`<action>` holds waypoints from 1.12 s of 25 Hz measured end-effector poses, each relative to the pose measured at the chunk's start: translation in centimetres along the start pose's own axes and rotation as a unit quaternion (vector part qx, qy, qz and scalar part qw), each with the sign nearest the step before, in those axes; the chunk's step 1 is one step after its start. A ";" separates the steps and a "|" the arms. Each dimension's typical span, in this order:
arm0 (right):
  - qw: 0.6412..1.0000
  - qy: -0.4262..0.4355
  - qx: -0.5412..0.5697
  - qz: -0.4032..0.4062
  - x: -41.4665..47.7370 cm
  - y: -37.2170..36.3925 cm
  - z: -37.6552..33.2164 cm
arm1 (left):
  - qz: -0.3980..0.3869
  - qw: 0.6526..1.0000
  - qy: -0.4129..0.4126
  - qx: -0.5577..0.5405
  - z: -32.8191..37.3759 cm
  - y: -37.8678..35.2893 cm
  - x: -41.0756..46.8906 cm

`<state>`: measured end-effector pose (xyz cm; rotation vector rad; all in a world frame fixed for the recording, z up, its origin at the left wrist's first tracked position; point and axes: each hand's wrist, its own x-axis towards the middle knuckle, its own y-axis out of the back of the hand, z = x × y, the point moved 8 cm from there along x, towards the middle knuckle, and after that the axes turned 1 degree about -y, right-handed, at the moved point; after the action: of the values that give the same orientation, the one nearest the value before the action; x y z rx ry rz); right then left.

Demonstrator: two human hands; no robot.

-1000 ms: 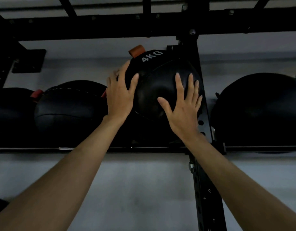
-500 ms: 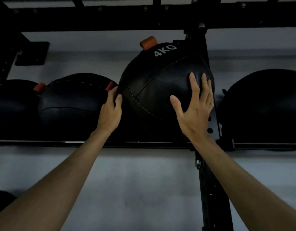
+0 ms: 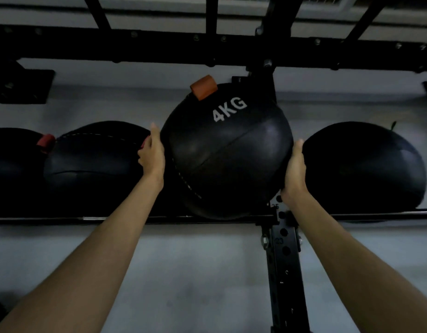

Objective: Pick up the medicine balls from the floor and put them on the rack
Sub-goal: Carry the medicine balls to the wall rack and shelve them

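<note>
As the black medicine ball [image 3: 228, 152] sat at the front edge of the rack [image 3: 159, 218], a person clasped it from both sides, the left hand [image 3: 152, 153] flat against its left flank and the right hand [image 3: 294, 173] cupped under its lower right curve. Both hands were pressed onto the ball, palms in, with the fingers mostly hidden behind its bulk. The ball stood between two other black balls, one [image 3: 94, 159] touching or nearly touching the left hand and another [image 3: 366, 164] just beside the right, directly in front of the rack's upright post [image 3: 285, 272]. White lettering marked it 4KG, and an orange loop [image 3: 203, 87] stuck out near its top (a third ball [image 3: 13, 159] with a red tab lay at the far left).

By the look of its stitched panels and faintly dented surface, the ball was probably soft-shelled and yielding rather than rigid, heavy enough to want two hands and unlikely to be harmed by a bump. Its smooth covering looked liable to slip under a one-sided hold, so opposite flanks, low on the curve, seemed the sound place to grip. Whether it rested fully on the rail could not be told.
</note>
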<state>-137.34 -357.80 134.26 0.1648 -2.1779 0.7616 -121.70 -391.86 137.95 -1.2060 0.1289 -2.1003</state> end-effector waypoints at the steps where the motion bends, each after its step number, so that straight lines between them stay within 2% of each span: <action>1: 1.000 0.004 0.010 -0.005 -0.5 0.2 -0.4 | -0.015 1.000 0.005 -0.027 -0.4 -0.1 0.3; 3: 0.999 0.022 0.028 0.011 -2.3 1.0 -0.7 | -0.058 0.997 -0.008 -0.057 1.3 -0.7 -2.9; 7: 0.995 0.062 0.048 0.058 -6.5 2.8 -2.4 | -0.084 0.987 -0.068 -0.114 5.0 -1.4 -7.4; 14: 0.988 0.113 0.001 0.104 -9.6 8.5 -11.1 | -0.108 0.976 -0.040 -0.187 5.9 -5.4 -13.0; 19: 0.981 0.118 -0.064 0.137 -9.4 15.7 -18.8 | -0.182 0.956 0.002 -0.231 5.2 -14.7 -16.4; 22: 0.975 0.138 -0.090 0.147 -9.2 21.8 -23.8 | -0.182 0.951 0.022 -0.247 4.1 -21.4 -19.3; 28: 0.960 0.180 -0.118 0.178 -7.8 34.6 -33.2 | -0.217 0.931 0.010 -0.294 6.0 -34.4 -28.7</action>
<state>-122.73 -311.79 128.77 -0.4667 -1.9433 0.6556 -125.71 -346.91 134.65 -1.6805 0.5819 -2.5576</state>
